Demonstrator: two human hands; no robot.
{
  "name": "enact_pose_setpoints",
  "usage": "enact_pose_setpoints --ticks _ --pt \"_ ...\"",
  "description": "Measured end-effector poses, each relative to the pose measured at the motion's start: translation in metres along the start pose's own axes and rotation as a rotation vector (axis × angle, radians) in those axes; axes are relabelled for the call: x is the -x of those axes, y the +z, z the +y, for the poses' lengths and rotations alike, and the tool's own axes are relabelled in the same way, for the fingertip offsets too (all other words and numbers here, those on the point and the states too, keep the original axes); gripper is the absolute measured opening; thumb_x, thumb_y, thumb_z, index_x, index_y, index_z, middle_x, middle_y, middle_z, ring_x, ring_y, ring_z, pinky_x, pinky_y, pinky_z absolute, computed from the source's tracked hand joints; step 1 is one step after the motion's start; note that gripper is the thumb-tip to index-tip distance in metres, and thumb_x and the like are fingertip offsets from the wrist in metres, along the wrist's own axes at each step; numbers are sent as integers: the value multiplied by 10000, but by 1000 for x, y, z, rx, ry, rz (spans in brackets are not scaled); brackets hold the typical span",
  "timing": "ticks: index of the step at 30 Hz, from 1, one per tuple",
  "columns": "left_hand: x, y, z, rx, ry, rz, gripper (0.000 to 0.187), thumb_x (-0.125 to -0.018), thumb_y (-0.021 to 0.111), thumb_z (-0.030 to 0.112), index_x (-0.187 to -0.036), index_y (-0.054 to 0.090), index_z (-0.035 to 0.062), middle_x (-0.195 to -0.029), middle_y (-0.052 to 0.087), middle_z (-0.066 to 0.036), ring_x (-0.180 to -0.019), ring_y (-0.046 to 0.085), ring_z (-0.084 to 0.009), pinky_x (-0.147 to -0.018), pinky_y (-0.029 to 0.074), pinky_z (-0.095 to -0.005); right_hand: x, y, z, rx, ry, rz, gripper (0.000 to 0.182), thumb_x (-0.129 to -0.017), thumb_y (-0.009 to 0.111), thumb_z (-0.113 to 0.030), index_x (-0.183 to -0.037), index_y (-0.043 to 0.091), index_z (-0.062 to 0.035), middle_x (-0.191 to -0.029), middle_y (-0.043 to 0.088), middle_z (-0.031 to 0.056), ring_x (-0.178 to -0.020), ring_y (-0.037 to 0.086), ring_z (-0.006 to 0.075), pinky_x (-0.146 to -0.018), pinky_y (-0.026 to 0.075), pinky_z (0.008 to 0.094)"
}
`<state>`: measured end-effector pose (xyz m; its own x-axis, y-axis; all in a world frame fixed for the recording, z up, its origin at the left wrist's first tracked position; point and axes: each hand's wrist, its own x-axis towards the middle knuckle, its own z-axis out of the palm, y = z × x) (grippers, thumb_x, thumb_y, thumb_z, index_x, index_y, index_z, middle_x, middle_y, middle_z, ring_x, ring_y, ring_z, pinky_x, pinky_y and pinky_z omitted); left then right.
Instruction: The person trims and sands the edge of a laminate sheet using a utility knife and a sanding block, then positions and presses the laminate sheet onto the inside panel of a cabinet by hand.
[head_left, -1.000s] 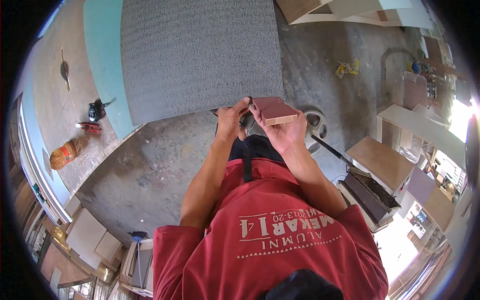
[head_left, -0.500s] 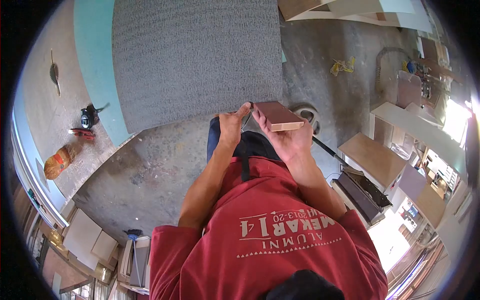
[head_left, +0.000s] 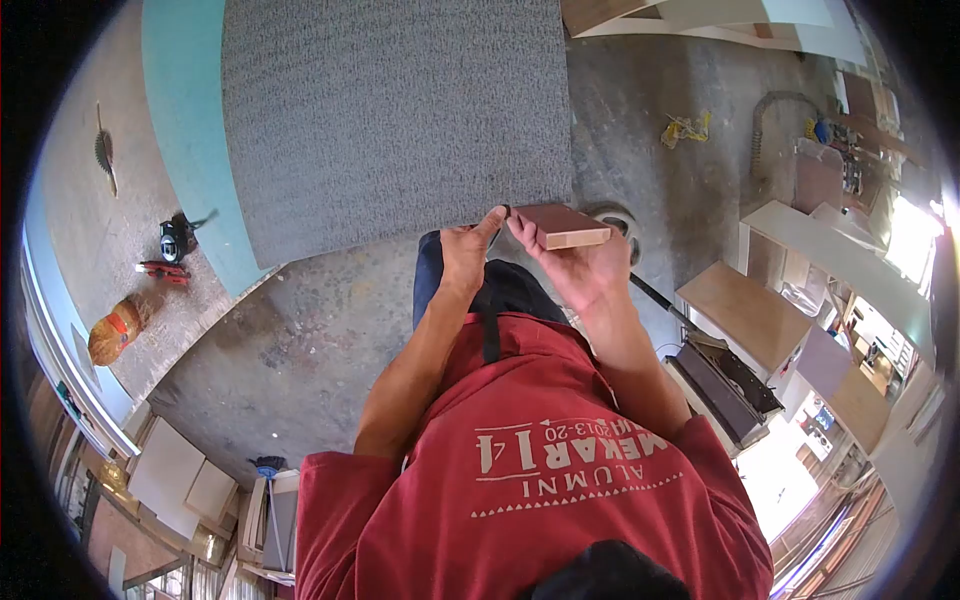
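Observation:
A flat reddish-brown block (head_left: 557, 222) with a paler end face rests on my right hand (head_left: 590, 272), whose fingers curl under and along its near side. My left hand (head_left: 468, 255) is closed beside it, thumb and fingers pinched together at the block's left end. A small dark thing shows at the left fingertips, too small to name. Both hands are in front of my waist, close to the near edge of a grey textured sheet (head_left: 400, 120).
A teal strip (head_left: 190, 120) borders the sheet on the left. Beyond it lie a saw blade (head_left: 104, 150), a black tool (head_left: 174, 240) and an orange-brown object (head_left: 115, 332). Wooden panels (head_left: 745, 312) and a dark open box (head_left: 722, 390) stand at right.
The block has tilted and turned slightly, and its end face has moved up a little. Both hands keep nearly the same place and hold.

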<state>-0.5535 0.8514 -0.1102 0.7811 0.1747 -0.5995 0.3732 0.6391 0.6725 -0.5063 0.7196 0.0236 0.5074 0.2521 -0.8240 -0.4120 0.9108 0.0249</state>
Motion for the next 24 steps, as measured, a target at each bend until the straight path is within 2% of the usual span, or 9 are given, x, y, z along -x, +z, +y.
enact_pose_setpoints --ticks 2,6,8,13,16,18,19,22,24 --pt "-1 -1 0 -13 -26 17 194 -868 799 166 -925 735 -7 -878 716 -70 -752 644 -152 -683 512 -305 13 21 -3 13 30 82 526 -996 340 -272 -1296 411 154 -1281 489 340 -1210 505 488 -957 517 511" --pt "-2 -4 0 -68 -154 62 234 -855 814 192 -910 736 -21 -893 723 -89 -763 653 -164 -711 521 -322 28 15 -9 54 11 22 535 -1000 343 -279 -1305 389 158 -1278 467 343 -1192 497 481 -984 498 500" --pt "-1 -2 2 -59 -67 43 261 -838 832 206 -899 735 -28 -897 721 -100 -777 663 -174 -726 530 -333 8 -13 -19 -21 28 -83 647 -993 393 -235 -1489 171 116 -1519 214 348 -1403 273 499 -1018 476 501" --pt "-3 -3 1 -87 -5 32 234 -850 819 173 -937 737 -27 -914 722 -99 -793 672 -177 -773 543 -333 10 19 -40 -109 114 55 645 -1007 365 -213 -1511 122 106 -1563 141 357 -1443 214 502 -1012 472 504" --pt "-2 -4 -3 -49 -3 16 197 -864 799 138 -962 731 -19 -927 721 -89 -813 682 -179 -796 560 -337 34 19 -43 -70 101 22 656 -1006 367 -206 -1506 107 130 -1559 144 361 -1438 221 505 -1000 478 500" --pt "-5 -1 -4 -34 -11 13 176 -872 787 120 -974 728 -12 -935 720 -82 -828 689 -182 -806 571 -338 32 1 -47 -5 46 -135 661 -1010 358 -207 -1492 100 163 -1563 140 373 -1433 227 516 -1007 474 498" --pt "-4 -1 -7 38 -41 15 165 -875 781 111 -979 724 -5 -946 718 -77 -838 694 -184 -813 578 -340 27 -9 -45 -8 42 -138 661 -1010 358 -207 -1492 100 163 -1563 140 373 -1433 227 516 -1007 474 498" --pt "-4 -1 -6 98 -60 -9 156 -882 772 101 -997 721 8 -973 719 -76 -858 698 -189 -828 584 -343 9 -17 -46 -67 96 -109 637 -980 365 -250 -1456 234 152 -1497 235 376 -1368 307 520 -1027 465 497" --pt "0 1 0 75 -53 -29 159 -885 768 99 -1010 721 13 -989 721 -80 -869 698 -192 -837 583 -344 10 5 -57 -226 278 58 580 -975 361 -242 -1418 310 130 -1472 288 371 -1344 340 521 -1021 472 500"
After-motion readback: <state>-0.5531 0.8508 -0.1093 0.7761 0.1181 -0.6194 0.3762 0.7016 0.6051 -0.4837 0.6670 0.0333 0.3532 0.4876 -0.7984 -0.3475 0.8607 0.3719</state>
